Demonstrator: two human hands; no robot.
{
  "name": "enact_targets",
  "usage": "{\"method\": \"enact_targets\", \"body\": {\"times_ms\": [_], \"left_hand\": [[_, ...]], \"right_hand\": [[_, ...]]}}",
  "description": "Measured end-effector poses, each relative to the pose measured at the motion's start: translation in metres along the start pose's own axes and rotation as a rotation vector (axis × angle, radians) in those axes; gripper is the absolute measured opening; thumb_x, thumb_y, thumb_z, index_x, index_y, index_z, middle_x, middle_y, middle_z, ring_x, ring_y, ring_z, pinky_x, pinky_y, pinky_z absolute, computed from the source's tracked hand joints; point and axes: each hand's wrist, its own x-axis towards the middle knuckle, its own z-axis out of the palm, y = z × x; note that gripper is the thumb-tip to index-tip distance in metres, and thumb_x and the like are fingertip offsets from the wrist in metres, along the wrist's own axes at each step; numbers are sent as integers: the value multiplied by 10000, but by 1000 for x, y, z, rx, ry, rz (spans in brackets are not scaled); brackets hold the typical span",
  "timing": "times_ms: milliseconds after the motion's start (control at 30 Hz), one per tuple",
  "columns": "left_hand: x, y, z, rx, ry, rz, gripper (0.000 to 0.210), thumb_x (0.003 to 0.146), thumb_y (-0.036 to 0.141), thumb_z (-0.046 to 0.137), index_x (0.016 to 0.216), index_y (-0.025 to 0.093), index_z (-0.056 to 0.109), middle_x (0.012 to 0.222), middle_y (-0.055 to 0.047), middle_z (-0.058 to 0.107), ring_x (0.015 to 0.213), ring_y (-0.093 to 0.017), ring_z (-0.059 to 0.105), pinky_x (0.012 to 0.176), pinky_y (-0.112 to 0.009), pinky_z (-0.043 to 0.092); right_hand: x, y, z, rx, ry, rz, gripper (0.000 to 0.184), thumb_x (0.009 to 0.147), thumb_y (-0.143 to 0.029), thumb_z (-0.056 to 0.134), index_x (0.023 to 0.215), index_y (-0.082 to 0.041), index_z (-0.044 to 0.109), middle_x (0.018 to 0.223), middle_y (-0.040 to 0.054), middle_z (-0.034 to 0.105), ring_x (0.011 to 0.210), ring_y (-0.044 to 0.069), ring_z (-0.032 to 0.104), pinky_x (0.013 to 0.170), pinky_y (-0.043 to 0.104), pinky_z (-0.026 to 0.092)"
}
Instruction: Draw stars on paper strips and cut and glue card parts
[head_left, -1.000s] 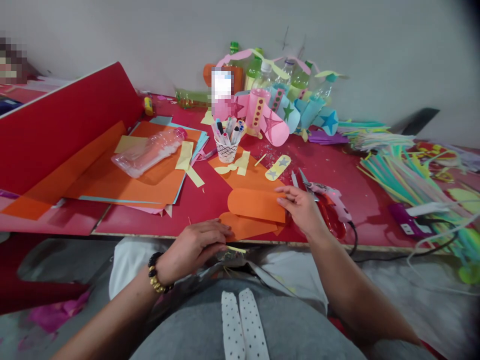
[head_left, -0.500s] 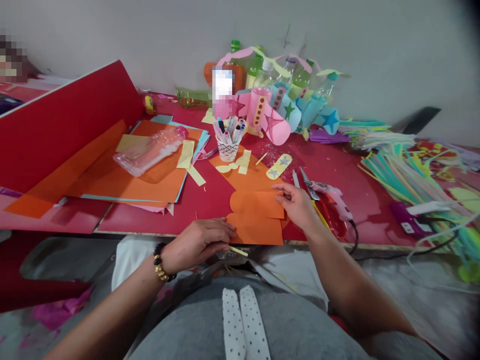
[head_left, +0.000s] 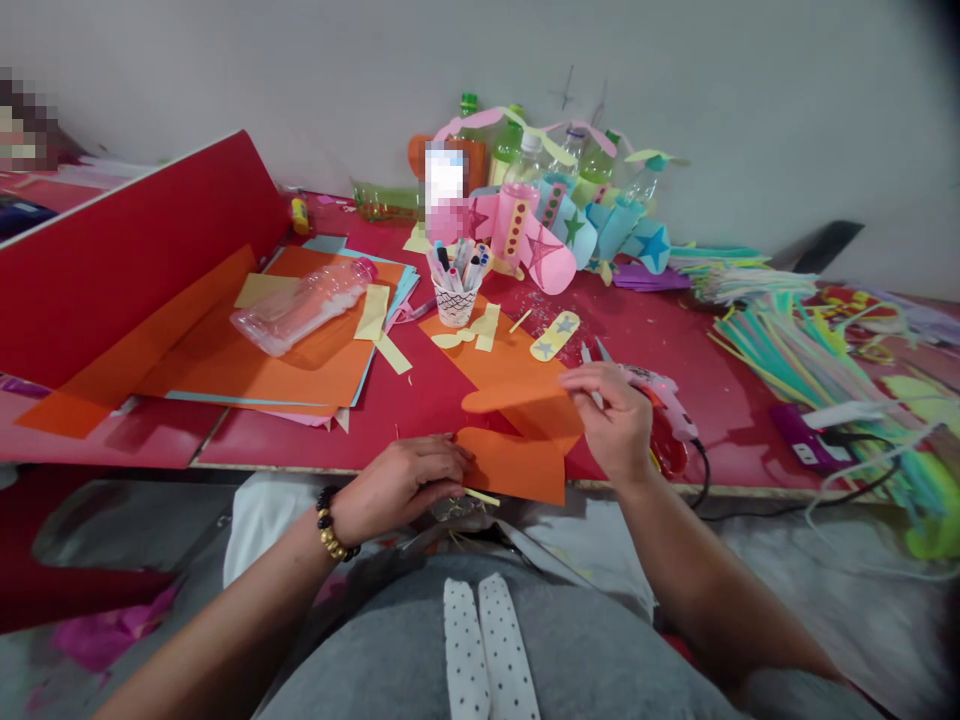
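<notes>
the right hand (head_left: 616,415) has its thumb and fingers clamped on one end of a rounded orange piece (head_left: 514,399), which sits on the person's side of the marker cup (head_left: 455,304), its free tip straight in front of that cup. half a second ago this piece showed its broad face; now it is tipped up and seen almost edge-on. the left hand (head_left: 405,472), also on the person's side of the cup and a little left of it, has hardly moved: its fingers lie together over the end of a second orange piece (head_left: 519,466), and a thin yellow strip (head_left: 482,497) pokes out by the thumb. whether those fingers pinch anything cannot be told. with the upper piece tilted away, the second one is more exposed, its near side past the edge of the table (head_left: 409,402); i judge that the two pieces are now being handled separately rather than as an overlapping pair. farther out, an orange sheet (head_left: 517,350) stretches from just in front of the cup toward the right hand, a yellow star-marked piece (head_left: 555,336) lies right of the cup, the pink glue gun (head_left: 666,395) lies farther right, and a clear bottle (head_left: 289,312) rests left of it.
</notes>
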Motion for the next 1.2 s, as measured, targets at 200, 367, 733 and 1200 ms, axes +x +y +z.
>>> {"method": "enact_targets", "body": {"times_ms": [200, 367, 733, 1200], "left_hand": [[0, -1, 0, -19, 12, -13, 116, 921, 237, 528, 934, 185, 630, 1043, -63, 685, 1092, -164, 602, 985, -305, 451], [0, -2, 1, -29, 13, -24, 107, 913, 225, 538, 934, 183, 634, 1049, -65, 684, 1100, -168, 599, 977, -304, 458], [-11, 1, -8, -261, 241, -140, 95, 888, 189, 574, 919, 164, 660, 999, -86, 699, 1000, -190, 645, 866, -297, 517], [-17, -4, -5, -254, 212, -200, 101, 889, 206, 581, 918, 163, 668, 995, -89, 692, 971, -183, 645, 848, -282, 513]], "right_hand": [[-29, 12, -12, -217, -223, -210, 306, 812, -57, 527, 922, -253, 736, 1139, 66, 681, 1094, 268, 530, 911, 494, 479], [-46, 0, -28, -225, -482, -293, 416, 807, -277, 656, 1218, -222, 623, 1276, 103, 600, 1171, 297, 485, 988, 526, 416], [-72, -6, -28, 75, -318, 350, 220, 878, -273, 548, 1064, -201, 642, 749, 34, 688, 681, 179, 637, 612, 285, 527], [-51, -6, -24, 213, -354, 724, 409, 788, -329, 614, 1168, -195, 544, 486, -94, 427, 402, 100, 434, 379, 199, 445]]}}
